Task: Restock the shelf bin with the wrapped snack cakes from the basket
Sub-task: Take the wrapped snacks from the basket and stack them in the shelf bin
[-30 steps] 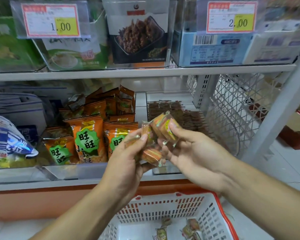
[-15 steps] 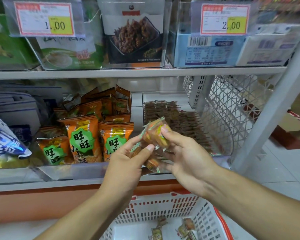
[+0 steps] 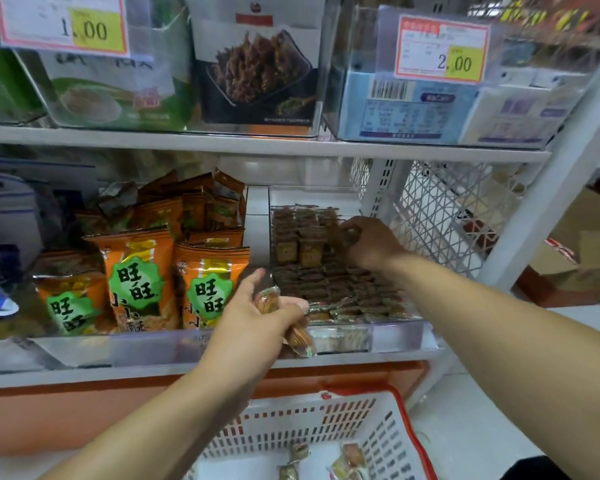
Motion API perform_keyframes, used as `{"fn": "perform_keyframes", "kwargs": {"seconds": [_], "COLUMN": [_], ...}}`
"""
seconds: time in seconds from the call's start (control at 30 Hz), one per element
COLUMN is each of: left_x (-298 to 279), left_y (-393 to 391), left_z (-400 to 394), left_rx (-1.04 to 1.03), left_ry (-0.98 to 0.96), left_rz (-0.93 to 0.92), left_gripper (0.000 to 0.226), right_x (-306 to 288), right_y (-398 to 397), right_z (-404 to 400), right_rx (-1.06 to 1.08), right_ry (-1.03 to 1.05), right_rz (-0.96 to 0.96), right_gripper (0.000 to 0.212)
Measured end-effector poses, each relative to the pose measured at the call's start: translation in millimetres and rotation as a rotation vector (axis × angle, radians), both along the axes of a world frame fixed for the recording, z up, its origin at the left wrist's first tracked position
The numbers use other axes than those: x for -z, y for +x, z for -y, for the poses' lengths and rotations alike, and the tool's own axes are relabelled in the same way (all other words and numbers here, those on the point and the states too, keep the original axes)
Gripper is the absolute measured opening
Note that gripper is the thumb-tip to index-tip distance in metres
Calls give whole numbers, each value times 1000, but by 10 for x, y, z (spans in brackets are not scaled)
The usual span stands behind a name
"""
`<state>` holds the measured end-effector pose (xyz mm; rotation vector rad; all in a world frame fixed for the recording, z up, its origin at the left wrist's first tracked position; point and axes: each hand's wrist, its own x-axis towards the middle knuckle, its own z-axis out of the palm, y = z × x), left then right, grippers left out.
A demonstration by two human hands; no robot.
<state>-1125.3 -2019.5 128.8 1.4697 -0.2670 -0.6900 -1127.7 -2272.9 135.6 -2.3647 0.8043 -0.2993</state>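
Head view, looking down at the lower shelf: the clear shelf bin (image 3: 395, 336) sits at the right end of it, its low front wall just above the shelf lip, a white mesh side panel (image 3: 440, 216) close on its right and the upper shelf board (image 3: 257, 147) low overhead. That leaves a shallow slot to work in, open mainly at the front. On the left a clear divider separates the bin from the orange snack bags (image 3: 136, 278).

Inside the bin, wrapped snack cakes (image 3: 326, 282) lie in tight brown rows, flat at the front, some standing upright at the back; the clear wrappers glint along the front edge. The right hand (image 3: 368, 242) is deep in the bin at the rear rows, fingers curled down among the upright cakes. It looks to pinch one, but shadow and blur hide it, so I cannot tell. The left hand (image 3: 253, 323) hovers in front of the bin's left corner, fingers and thumb closed round a small bunch of held cakes (image 3: 284, 320), golden-orange under crinkly wrap, one poking out below the palm.

Down below, the white basket (image 3: 326, 420) with its red rim holds a few loose cakes (image 3: 347, 459) on its floor.

Half a second ago both hands were together in front of the shelf, sharing the bunch; now they have parted, right gone into the bin, left keeping the rest.
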Motion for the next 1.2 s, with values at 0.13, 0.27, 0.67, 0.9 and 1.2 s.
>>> {"fn": "perform_keyframes", "kwargs": {"seconds": [0.13, 0.27, 0.67, 0.9, 1.2], "left_x": [4, 16, 48, 49, -17], "left_y": [-1, -7, 1, 18, 15], "left_z": [7, 5, 2, -7, -58], "left_rx": [1, -3, 18, 19, 33], "left_ry": [52, 87, 108, 113, 98], "left_rz": [24, 21, 22, -1, 0], "left_gripper": [83, 86, 87, 85, 74], "right_x": [8, 112, 235, 263, 259], "right_y": [207, 211, 290, 382, 82], "right_z": [73, 30, -88, -14, -129], "right_rx": [-70, 90, 28, 57, 116], "right_ry": [-48, 163, 178, 181, -284], "right_rz": [-37, 126, 40, 72, 283], "right_gripper": [62, 86, 73, 62, 47]}}
